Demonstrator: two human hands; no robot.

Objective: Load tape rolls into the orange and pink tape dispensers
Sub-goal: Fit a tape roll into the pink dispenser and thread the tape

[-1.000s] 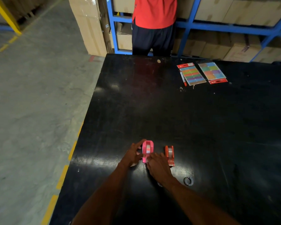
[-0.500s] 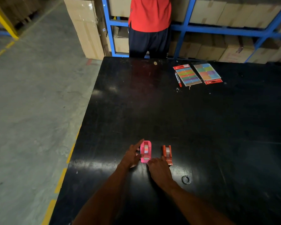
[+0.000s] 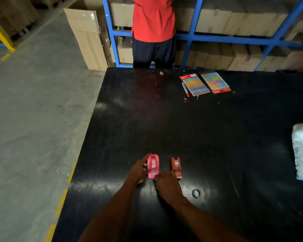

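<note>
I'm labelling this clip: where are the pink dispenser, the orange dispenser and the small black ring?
pink dispenser (image 3: 153,166), head view, on its top by the tape roll
orange dispenser (image 3: 176,167), head view, on the body around its roll
black ring (image 3: 196,193), head view, on its rim

Two colourful sticker packs (image 3: 205,83) and a red marker (image 3: 185,89) lie at the far edge of the black desk (image 3: 182,128). A person in red (image 3: 153,18) stands before blue shelving (image 3: 234,38) stacked with cartons. A black ring (image 3: 196,193) lies nearer.

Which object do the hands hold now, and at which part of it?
The left hand steadies the pink tape dispenser at its left side; the right hand touches its near end. It stays on the table, not lifted.
</note>
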